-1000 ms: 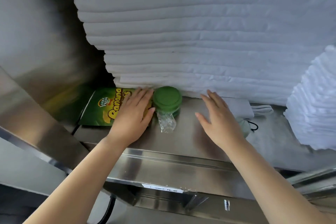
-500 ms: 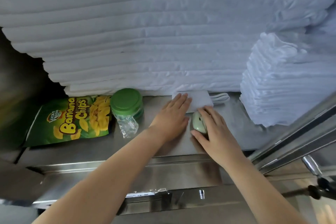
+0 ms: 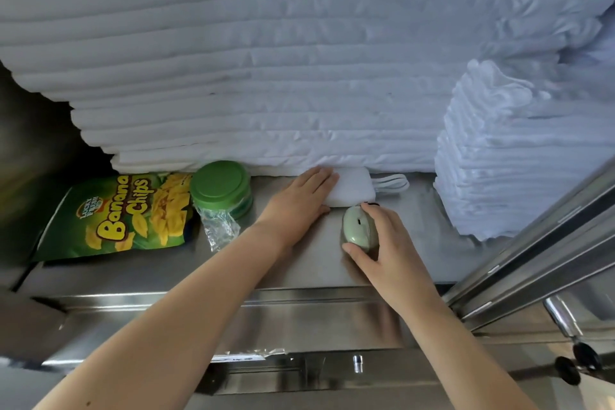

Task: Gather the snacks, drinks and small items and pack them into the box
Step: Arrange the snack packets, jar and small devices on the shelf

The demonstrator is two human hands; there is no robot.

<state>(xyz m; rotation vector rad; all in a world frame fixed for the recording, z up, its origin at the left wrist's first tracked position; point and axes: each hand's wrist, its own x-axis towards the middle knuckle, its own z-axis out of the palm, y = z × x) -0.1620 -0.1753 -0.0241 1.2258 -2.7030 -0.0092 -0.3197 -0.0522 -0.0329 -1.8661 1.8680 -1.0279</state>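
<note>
The right hand (image 3: 386,243) curls round a pale green oval plastic gadget (image 3: 357,226), thumb at its near end and fingers over the far side, low on the stainless steel surface (image 3: 316,273). The left hand (image 3: 296,206) lies with straight fingers flat on a white rectangular power bank (image 3: 352,186), which sits against the foot of a tall stack of folded white linens (image 3: 266,93). That hand has no real hold on it. A looped white cable (image 3: 392,183) lies at the power bank's right end. The box is not in view.

The risks, as I judge them:
- The smooth gadget could slip from the pinch and drop off the front lip.
- Dragging the power bank out flat-handed may snag the cable or tug the bottom linen fold.
- Carrying 2 things at once leaves no free hand.
- Further left wait a green Banana Chips bag (image 3: 119,216) and a green-lidded clear round jar (image 3: 221,185), and a sweeping forearm could knock the jar.
</note>
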